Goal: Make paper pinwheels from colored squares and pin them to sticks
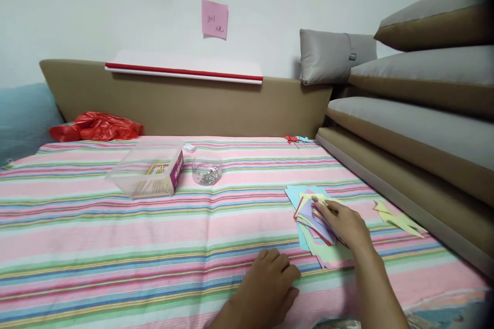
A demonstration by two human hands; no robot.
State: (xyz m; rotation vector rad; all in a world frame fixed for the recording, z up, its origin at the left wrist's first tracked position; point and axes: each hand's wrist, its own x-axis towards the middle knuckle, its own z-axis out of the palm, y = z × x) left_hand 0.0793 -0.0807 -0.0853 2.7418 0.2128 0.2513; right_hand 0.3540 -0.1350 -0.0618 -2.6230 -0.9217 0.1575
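Fingers of my right hand bend over the edge of a paper stack, touching its top sheets; whether they pinch one or several, I cannot tell. The stack lies askew on larger sheets, on the striped cloth to my right. Its layers are thin and already fanned, so a careless drag could splay them, and a tight pinch could lift extra sheets or crease a corner. My left hand rests on the cloth nearby, half curled and apparently holding nothing; with it off the paper, the lower sheets could slide. Beyond, a clear round tub holds small silver pieces. Left of it, a translucent box with a purple label holds yellowish sticks; I cannot tell whether it is lidded. A knock could scatter the tub's silver if it is uncovered.
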